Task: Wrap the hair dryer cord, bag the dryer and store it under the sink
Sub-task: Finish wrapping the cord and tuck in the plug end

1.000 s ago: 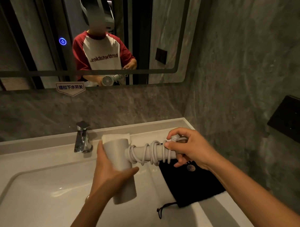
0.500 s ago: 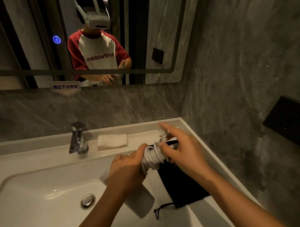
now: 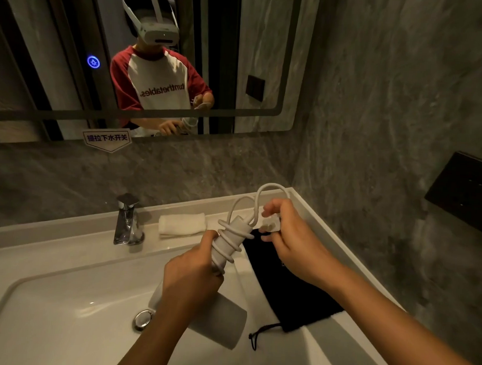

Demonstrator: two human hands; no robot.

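The left hand (image 3: 190, 273) is gripping the hair dryer (image 3: 218, 322) where the handle meets the barrel, its fingers curling round the lower part of the handle. It is holding the dryer above the right side of the sink basin (image 3: 52, 312), with the barrel pointing down toward the camera and the handle tilting up and away. The white cord (image 3: 272, 184) is lying in several loose coils round the handle. A free length is arching up past the handle's end in a loop and running down into the right hand (image 3: 295, 247). That hand's fingers are pinching the plug (image 3: 271, 225) (its face seems to be turned toward the camera, though it is small and dim) just to the right of the handle's end.

The black drawstring bag (image 3: 285, 290) is lying flat on the bench (image 3: 332, 349) beside the basin, beneath the right hand, with its drawstring (image 3: 256, 335) trailing off the near corner. A folded white towel (image 3: 182, 224) is sitting on the bench's back ledge, just right of the chrome faucet (image 3: 128, 222). The drain stopper (image 3: 143, 319) is showing in the basin near the barrel. The mirror (image 3: 266, 46) above is reflecting the person, who is wearing a headset and a red-and-white shirt.
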